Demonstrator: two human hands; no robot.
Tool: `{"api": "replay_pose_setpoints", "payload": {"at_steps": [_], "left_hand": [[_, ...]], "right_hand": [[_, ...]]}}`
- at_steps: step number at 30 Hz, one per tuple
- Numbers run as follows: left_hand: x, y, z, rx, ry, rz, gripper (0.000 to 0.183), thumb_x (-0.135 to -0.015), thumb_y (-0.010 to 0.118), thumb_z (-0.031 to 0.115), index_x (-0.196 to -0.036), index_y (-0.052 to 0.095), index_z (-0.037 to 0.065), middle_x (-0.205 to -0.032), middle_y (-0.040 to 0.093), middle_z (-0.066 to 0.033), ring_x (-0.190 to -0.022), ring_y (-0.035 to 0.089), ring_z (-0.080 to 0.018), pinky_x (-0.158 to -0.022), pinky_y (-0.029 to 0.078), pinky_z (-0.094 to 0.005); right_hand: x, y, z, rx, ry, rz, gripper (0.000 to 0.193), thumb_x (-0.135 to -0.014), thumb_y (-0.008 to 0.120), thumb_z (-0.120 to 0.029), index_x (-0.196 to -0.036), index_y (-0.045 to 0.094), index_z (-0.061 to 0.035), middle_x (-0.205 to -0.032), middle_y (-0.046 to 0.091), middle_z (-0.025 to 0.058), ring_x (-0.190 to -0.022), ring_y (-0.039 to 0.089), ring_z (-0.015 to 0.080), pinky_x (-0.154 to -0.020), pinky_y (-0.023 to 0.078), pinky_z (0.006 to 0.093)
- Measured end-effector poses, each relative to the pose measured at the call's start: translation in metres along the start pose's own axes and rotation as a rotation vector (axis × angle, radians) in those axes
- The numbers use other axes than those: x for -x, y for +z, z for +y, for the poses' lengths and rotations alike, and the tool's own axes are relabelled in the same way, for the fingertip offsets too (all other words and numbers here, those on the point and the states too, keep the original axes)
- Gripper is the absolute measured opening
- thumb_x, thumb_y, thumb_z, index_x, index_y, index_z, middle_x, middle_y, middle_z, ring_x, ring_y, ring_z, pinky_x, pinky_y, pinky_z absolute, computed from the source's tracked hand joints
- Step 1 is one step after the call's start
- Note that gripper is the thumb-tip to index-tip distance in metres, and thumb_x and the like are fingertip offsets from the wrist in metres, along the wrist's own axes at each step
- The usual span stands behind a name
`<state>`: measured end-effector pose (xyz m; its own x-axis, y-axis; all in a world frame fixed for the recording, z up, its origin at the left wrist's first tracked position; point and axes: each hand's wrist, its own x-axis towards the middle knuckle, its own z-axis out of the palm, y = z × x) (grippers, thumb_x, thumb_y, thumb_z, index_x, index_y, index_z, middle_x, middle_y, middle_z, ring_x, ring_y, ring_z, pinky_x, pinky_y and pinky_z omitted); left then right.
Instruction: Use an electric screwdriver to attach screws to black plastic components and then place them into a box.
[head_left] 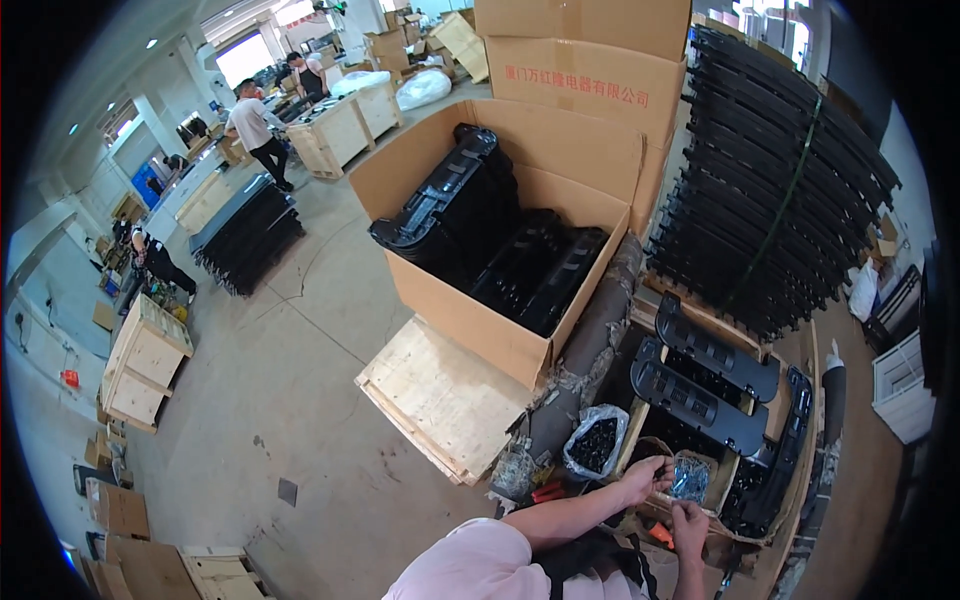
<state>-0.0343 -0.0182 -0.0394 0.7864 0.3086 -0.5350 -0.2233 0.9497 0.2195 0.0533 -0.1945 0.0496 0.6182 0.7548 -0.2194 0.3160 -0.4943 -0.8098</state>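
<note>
My left hand (pixel 646 479) reaches in over the bench with its fingers curled together; a small dark thing shows at the fingertips, too small to name. Close by on the right, my right hand (pixel 690 526) is also closed, thumb against fingers, and what it may hold is hidden. Just beyond both hands sits a small box of shiny metal pieces, likely screws (pixel 691 478). A clear plastic bag of small black parts (pixel 597 445) stands to the left of it. Two long black plastic panels (pixel 700 399) lie side by side on the bench behind the box.
An orange-handled tool (pixel 661 535) lies below my hands. Left of the bench, a large cardboard box (pixel 470 302) holds black mouldings, beside a wooden crate (pixel 440 400). Tall stacked black panels (pixel 770 180) rise at the back right. Several people work in the far left.
</note>
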Motion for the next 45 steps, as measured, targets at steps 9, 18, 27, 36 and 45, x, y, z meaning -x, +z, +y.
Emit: {"api": "replay_pose_setpoints", "payload": {"at_steps": [9,18,27,36,45], "left_hand": [[0.013,0.003,0.010,-0.205,-0.005,-0.168,0.024,-0.110,0.053,0.028,-0.127,0.064,0.014,-0.096,0.064,0.0041,-0.082,0.062,-0.0084,-0.072,0.054,-0.0256],[0.018,0.017,0.013,-0.287,-0.091,-0.075,0.027,-0.109,0.057,0.031,-0.129,0.062,0.014,-0.099,0.066,0.0049,-0.084,0.064,-0.0095,-0.073,0.057,-0.0265],[0.016,0.018,0.017,-0.382,-0.075,0.034,0.024,-0.110,0.053,0.032,-0.121,0.064,0.014,-0.094,0.064,0.0045,-0.080,0.064,-0.0099,-0.070,0.058,-0.0290],[0.018,0.011,0.011,-0.358,-0.041,0.048,0.023,-0.110,0.055,0.032,-0.118,0.064,0.013,-0.094,0.063,0.0036,-0.081,0.064,-0.0109,-0.073,0.059,-0.0300],[0.021,0.013,0.002,-0.323,0.013,0.090,0.022,-0.108,0.058,0.031,-0.117,0.066,0.013,-0.095,0.064,0.0039,-0.080,0.063,-0.0108,-0.073,0.058,-0.0286]], "right_hand": [[0.044,0.023,0.195,-0.852,1.053,0.134,0.042,-0.102,0.062,-0.038,-0.123,0.058,-0.0020,-0.095,0.069,0.0118,-0.081,0.070,0.0286,-0.069,0.059,0.0420],[-0.012,0.077,0.261,-1.066,1.117,0.328,0.040,-0.097,0.067,-0.048,-0.120,0.061,-0.0166,-0.108,0.062,0.0097,-0.102,0.062,0.0287,-0.080,0.057,0.0405],[-0.019,0.081,0.239,-1.277,0.667,0.025,0.043,-0.106,0.047,-0.041,-0.140,0.057,-0.0172,-0.142,0.061,-0.0012,-0.116,0.059,0.0197,-0.100,0.049,0.0374],[0.010,0.027,0.265,-1.613,0.752,0.043,0.017,-0.097,0.064,-0.029,-0.112,0.066,-0.0209,-0.094,0.069,-0.0025,-0.084,0.065,0.0161,-0.057,0.046,0.0301],[0.073,-0.031,0.127,-1.415,0.568,0.208,0.052,-0.098,0.066,-0.017,-0.146,0.047,-0.0224,-0.130,0.065,0.0100,-0.110,0.066,0.0234,-0.078,0.055,0.0385]]}}
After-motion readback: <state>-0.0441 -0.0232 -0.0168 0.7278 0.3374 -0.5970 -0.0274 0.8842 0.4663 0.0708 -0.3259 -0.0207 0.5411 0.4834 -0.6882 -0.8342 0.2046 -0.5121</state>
